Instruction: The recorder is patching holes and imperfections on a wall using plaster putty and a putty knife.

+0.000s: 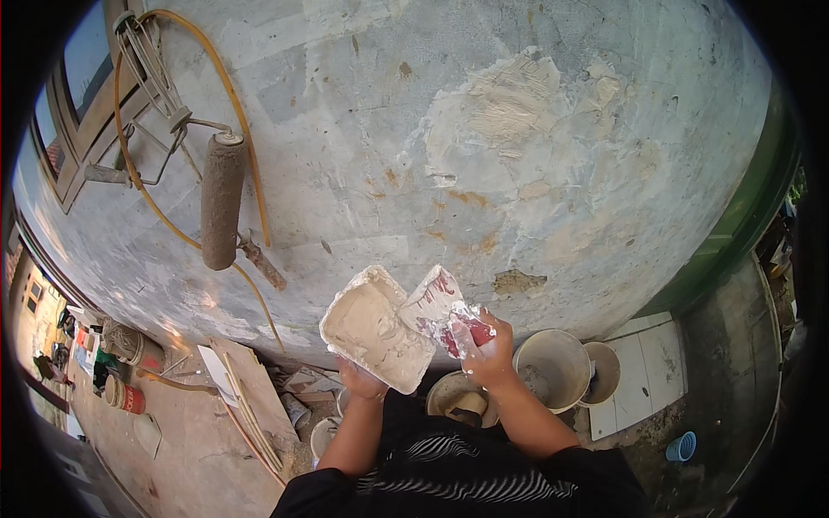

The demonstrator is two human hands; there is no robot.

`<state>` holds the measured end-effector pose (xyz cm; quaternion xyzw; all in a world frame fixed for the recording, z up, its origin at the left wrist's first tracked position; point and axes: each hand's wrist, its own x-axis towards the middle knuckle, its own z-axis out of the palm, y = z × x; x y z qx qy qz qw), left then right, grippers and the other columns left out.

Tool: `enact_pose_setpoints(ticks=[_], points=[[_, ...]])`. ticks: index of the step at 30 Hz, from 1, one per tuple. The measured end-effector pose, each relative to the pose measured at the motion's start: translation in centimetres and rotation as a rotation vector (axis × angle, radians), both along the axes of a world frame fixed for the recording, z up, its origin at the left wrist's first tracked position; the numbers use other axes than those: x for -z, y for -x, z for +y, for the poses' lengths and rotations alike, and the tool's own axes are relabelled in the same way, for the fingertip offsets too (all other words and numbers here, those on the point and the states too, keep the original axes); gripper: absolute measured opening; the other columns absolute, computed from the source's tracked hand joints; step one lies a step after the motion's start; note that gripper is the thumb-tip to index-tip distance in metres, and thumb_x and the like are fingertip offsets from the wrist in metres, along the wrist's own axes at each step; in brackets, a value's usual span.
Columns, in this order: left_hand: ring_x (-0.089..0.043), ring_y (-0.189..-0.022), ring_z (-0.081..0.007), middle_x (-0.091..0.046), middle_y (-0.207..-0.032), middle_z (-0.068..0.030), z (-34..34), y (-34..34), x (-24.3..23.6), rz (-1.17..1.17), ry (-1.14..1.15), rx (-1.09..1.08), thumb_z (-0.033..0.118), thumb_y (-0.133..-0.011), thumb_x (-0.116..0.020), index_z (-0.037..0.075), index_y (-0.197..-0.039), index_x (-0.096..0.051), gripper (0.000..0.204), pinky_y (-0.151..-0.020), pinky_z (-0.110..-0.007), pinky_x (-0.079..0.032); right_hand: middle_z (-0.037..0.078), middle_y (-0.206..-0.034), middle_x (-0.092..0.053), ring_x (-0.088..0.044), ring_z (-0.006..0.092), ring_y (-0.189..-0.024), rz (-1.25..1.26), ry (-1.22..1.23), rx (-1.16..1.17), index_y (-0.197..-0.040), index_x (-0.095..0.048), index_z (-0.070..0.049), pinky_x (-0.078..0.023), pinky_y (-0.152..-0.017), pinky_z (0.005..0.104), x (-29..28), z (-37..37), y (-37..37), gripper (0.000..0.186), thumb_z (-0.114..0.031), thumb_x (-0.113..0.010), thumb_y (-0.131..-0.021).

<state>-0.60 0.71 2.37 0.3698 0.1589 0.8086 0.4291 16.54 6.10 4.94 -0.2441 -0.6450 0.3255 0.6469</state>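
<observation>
At the far left a paint roller (222,200) hangs against the grey patched wall (363,129), with an orange hose (129,168) looped round it and a window frame (82,112) beside it; below, wooden boards (250,393) lie on the floor (186,457) near a small red tin (126,398). The left hand (361,380) holds a square mortar board (376,328) from underneath, its fingers curled shut on the lower edge; the board is tilted and smeared with pale filler. Just right of it, touching its edge, a red-handled putty knife (436,306) is gripped by the right hand (486,356), fingers wrapped closed round the handle. Further right, two pale buckets (553,367) stand on the floor beside white tiles (639,367); a small blue cup (681,447) sits well apart.
</observation>
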Motion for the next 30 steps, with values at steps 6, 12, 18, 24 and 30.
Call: enact_pose_setpoints(ticks=[6, 12, 18, 24, 30], points=[[-0.031, -0.128, -0.0340, -0.028, -0.142, -0.0136, -0.4, -0.1, -0.2, 0.013, 0.048, -0.055, 0.056, -0.088, -0.033, 0.006, -0.140, -0.020, 0.074, -0.105, -0.049, -0.027, 0.013, -0.077, -0.066, -0.061, 0.0136, -0.066, 0.009, 0.255, -0.118, -0.088, -0.061, 0.005, -0.047, -0.060, 0.0262, -0.5, 0.1, 1.0, 0.010, 0.002, -0.060, -0.079], [-0.035, -0.126, -0.0337, -0.030, -0.140, -0.0144, -0.8, 0.5, -0.4, -0.001, -0.019, -0.089, 0.051, -0.091, -0.028, 0.006, -0.139, -0.023, 0.066, -0.103, -0.048, -0.030, 0.013, -0.086, -0.064, -0.061, 0.0145, -0.075, 0.020, 0.221, -0.195, -0.096, -0.056, 0.004, -0.048, -0.067, 0.0271, 0.2, -0.6, 1.9, 0.016, 0.002, -0.060, -0.081], [-0.034, -0.126, -0.0339, -0.030, -0.141, -0.0147, -0.7, 0.7, -0.7, -0.008, -0.032, -0.124, 0.051, -0.090, -0.028, 0.006, -0.139, -0.022, 0.066, -0.103, -0.048, -0.030, 0.013, -0.094, -0.061, -0.061, 0.0166, -0.082, -0.050, 0.036, -0.200, -0.108, -0.049, 0.002, -0.050, -0.072, 0.0290, 2.4, -0.8, 2.8, 0.030, 0.003, -0.062, -0.081], [-0.031, -0.129, -0.0334, -0.027, -0.142, -0.0133, -1.1, 1.2, -0.2, 0.034, -0.035, -0.100, 0.057, -0.088, -0.027, 0.008, -0.141, -0.020, 0.072, -0.105, -0.048, -0.027, 0.015, -0.099, -0.059, -0.061, 0.0181, -0.084, -0.187, 0.110, -0.260, -0.116, -0.039, 0.001, -0.050, -0.074, 0.0307, 1.8, -0.3, 1.8, 0.042, 0.004, -0.062, -0.081], [-0.033, -0.127, -0.0353, -0.028, -0.141, -0.0167, -0.1, 0.3, -0.7, 0.011, -0.318, 0.006, 0.047, -0.090, -0.027, 0.007, -0.140, -0.021, 0.064, -0.103, -0.050, -0.030, 0.012, -0.096, -0.061, -0.060, 0.0149, -0.084, 0.065, 0.133, -0.201, -0.111, -0.046, 0.003, -0.050, -0.074, 0.0289, 1.9, -0.5, 1.9, 0.031, 0.004, -0.059, -0.083]])
